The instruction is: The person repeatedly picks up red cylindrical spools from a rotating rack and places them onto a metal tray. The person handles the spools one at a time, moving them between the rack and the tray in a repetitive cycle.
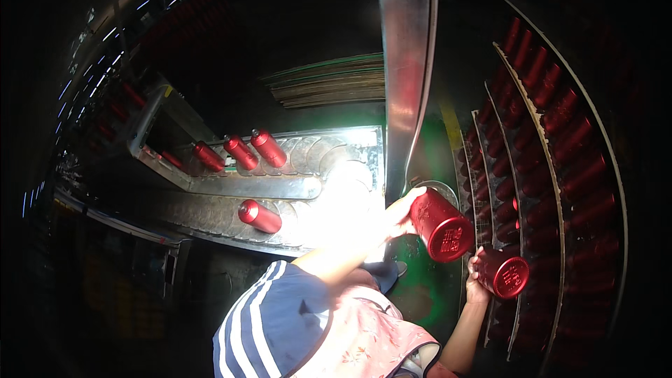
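My left hand is closed around a shiny red bottle, whose embossed base faces me. Lower and to the right, my right hand grips a second red bottle, also base toward me. Both are beside a tall stack of shelves filled with rows of similar red bottles. To the left, a conveyor of overlapping metal plates carries three red bottles on its far run and one red bottle on its near run. Strong glare washes out part of my left forearm.
A metal post rises between the conveyor and the shelves. Flat boards lie stacked behind the conveyor. The floor by my feet is stained green. A metal frame stands at the conveyor's far left.
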Motion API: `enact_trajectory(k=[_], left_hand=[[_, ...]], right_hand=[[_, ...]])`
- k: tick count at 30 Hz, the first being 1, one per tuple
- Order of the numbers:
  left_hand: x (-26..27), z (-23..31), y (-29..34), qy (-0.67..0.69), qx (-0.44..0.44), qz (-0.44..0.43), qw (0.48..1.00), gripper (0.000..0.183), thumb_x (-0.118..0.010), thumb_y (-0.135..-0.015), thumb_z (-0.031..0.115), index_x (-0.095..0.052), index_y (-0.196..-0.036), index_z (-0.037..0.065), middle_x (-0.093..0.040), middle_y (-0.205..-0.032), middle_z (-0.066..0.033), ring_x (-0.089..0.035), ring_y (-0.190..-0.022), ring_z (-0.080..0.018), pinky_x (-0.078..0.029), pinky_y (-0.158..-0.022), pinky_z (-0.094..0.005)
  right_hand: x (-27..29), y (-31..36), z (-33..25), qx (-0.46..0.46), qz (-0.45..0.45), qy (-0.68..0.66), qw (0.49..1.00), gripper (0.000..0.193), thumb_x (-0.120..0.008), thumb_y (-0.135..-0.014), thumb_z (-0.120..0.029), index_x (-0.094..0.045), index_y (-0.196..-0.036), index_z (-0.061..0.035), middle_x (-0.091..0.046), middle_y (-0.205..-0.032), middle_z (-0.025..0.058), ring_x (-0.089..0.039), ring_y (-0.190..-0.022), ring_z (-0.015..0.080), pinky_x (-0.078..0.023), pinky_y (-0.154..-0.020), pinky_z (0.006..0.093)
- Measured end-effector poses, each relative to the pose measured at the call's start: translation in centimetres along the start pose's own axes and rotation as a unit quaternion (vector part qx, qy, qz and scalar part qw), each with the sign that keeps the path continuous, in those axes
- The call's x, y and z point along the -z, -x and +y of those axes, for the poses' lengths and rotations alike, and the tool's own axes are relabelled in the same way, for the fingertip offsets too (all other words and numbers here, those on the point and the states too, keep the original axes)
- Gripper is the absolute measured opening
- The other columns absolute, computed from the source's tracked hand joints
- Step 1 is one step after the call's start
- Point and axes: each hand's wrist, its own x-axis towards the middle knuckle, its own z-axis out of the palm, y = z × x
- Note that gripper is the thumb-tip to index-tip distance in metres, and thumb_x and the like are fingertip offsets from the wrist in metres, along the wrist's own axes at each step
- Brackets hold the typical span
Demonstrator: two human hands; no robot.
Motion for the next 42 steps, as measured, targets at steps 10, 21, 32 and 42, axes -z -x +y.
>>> enact_trajectory(k=[10, 21, 32, 42], left_hand=[[10.7, 20.6, 25.9, -0.241, -0.347, 0.417, 0.805, 0.046, -0.075, -0.087, 0.017, -0.064, -0.131, 0.009, -0.063, -0.104, -0.0016, -0.063, -0.098, -0.0134, -0.05, -0.091, -0.0279], [36.1, 29.8, 16.2, -0.612, -0.338, 0.521, 0.49, 0.044, -0.079, -0.073, 0.022, -0.075, -0.117, 0.027, -0.054, -0.141, -0.007, -0.051, -0.12, -0.0334, -0.044, -0.104, -0.0411], [33.8, 26.5, 29.4, -0.497, -0.443, 0.446, 0.598, 0.031, -0.063, -0.082, -0.001, -0.074, -0.111, 0.003, -0.055, -0.139, -0.0158, -0.053, -0.122, -0.0288, -0.041, -0.104, -0.0383], [17.6, 15.2, 25.6, -0.343, -0.439, 0.294, 0.777, 0.027, -0.055, -0.093, 0.018, -0.066, -0.093, -0.006, -0.062, -0.096, -0.0127, -0.061, -0.079, -0.0194, -0.055, -0.07, -0.0284]], right_hand=[[6.4, 12.5, 9.3, 0.036, 0.107, -0.068, 0.991, 0.066, -0.062, -0.093, -0.041, -0.042, -0.144, -0.0055, -0.039, -0.151, 0.0171, -0.042, -0.13, 0.045, -0.057, -0.089, 0.0576], [-4.9, -14.0, 33.5, 0.182, 0.062, 0.506, 0.841, 0.056, -0.061, -0.093, -0.045, -0.05, -0.138, -0.0133, -0.058, -0.131, 0.0159, -0.057, -0.121, 0.0281, -0.048, -0.103, 0.0445], [9.8, -41.4, 57.9, 0.063, -0.206, 0.944, 0.25, 0.049, -0.078, -0.077, -0.018, -0.068, -0.124, -0.0296, -0.036, -0.15, 0.0215, -0.035, -0.135, 0.044, -0.038, -0.112, 0.0482], [1.1, -31.0, 45.9, -0.012, -0.279, 0.828, 0.486, 0.042, -0.067, -0.091, -0.014, -0.066, -0.132, -0.0201, -0.047, -0.146, 0.0153, -0.049, -0.131, 0.0332, -0.04, -0.11, 0.0406]])
